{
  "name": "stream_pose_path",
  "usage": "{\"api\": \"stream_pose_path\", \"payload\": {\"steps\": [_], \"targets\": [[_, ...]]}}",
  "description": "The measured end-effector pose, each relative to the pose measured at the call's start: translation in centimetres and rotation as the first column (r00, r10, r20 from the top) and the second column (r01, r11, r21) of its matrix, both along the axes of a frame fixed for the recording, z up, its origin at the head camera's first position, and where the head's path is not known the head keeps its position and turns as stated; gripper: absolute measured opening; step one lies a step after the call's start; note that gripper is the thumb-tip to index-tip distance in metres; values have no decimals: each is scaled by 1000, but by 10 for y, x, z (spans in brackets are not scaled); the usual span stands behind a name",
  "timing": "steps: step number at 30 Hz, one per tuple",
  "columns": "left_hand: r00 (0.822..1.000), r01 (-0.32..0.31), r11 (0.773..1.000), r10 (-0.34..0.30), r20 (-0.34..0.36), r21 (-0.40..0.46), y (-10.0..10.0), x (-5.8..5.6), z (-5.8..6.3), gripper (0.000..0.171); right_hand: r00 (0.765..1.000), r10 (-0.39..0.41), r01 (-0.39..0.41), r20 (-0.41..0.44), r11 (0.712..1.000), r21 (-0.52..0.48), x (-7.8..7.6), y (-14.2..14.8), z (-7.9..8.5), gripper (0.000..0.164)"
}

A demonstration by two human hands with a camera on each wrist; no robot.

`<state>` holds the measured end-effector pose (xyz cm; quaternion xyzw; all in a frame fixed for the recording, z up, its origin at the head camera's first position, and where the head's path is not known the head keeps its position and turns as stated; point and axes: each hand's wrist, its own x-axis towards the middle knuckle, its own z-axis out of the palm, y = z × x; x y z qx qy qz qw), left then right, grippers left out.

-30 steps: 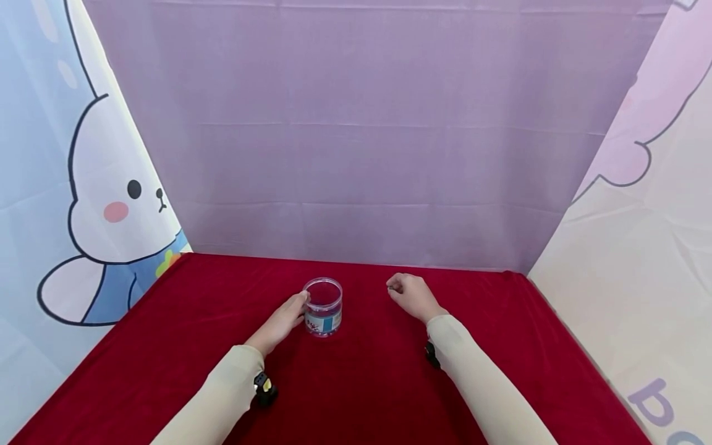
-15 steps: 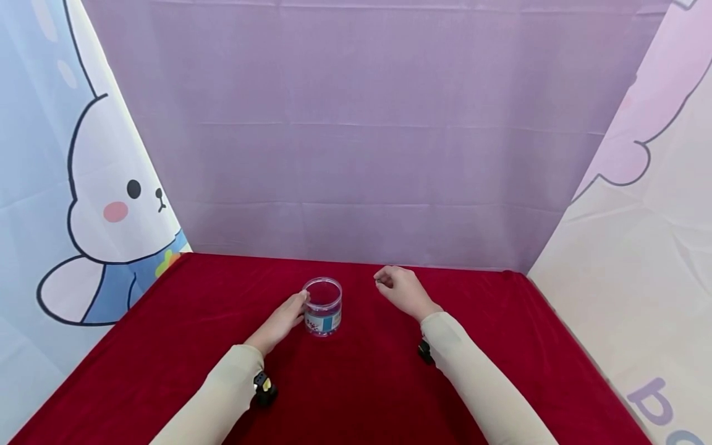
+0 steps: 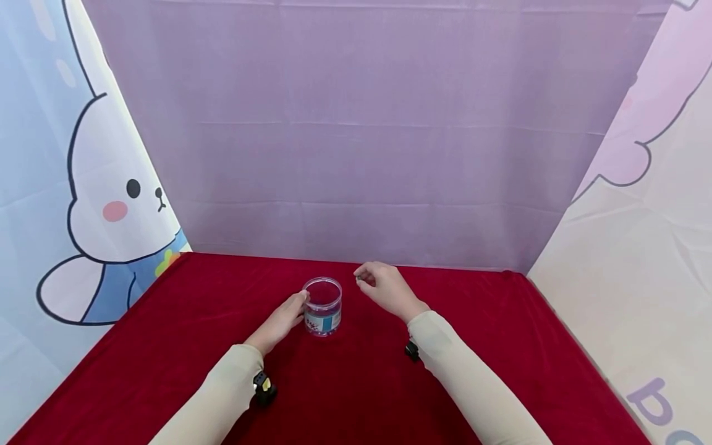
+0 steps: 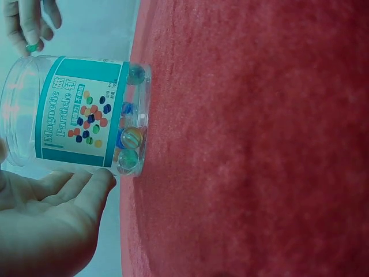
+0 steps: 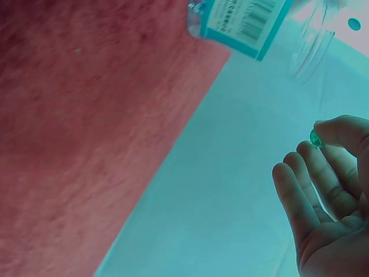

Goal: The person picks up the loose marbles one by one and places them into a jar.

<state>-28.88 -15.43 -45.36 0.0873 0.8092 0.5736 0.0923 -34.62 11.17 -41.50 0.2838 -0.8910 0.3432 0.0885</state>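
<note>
A clear round plastic jar (image 3: 324, 322) with a teal and white label stands upright and lidless on the red cloth. Several glass marbles (image 4: 131, 138) lie at its bottom. My left hand (image 3: 280, 321) rests against the jar's left side, fingers (image 4: 95, 187) mostly straight along the wall. To the right of the jar, my right hand (image 3: 387, 292) is raised at about rim height. Its thumb and fingertip pinch a small green glass marble (image 5: 315, 138), while the other fingers are loosely bent. In the head view the marble is a tiny dark spot at the fingertips.
Red velvety cloth (image 3: 356, 383) covers the table. Behind it hangs a plain purple curtain (image 3: 356, 136). A cartoon rabbit cloth (image 3: 105, 185) stands at the left, and a pale printed cloth (image 3: 639, 278) at the right. A black camera (image 3: 264, 389) sits on the left wrist.
My right hand has moved left toward the jar with the marble between its fingertips. The left hand and the jar have stayed in place.
</note>
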Motion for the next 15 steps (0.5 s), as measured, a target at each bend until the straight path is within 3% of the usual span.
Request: {"api": "stream_pose_path", "payload": {"steps": [15], "targets": [[1000, -7, 1000, 7, -13, -3, 2, 0, 1, 67, 998, 52, -52, -41, 999, 10, 12, -31, 11, 19]]}}
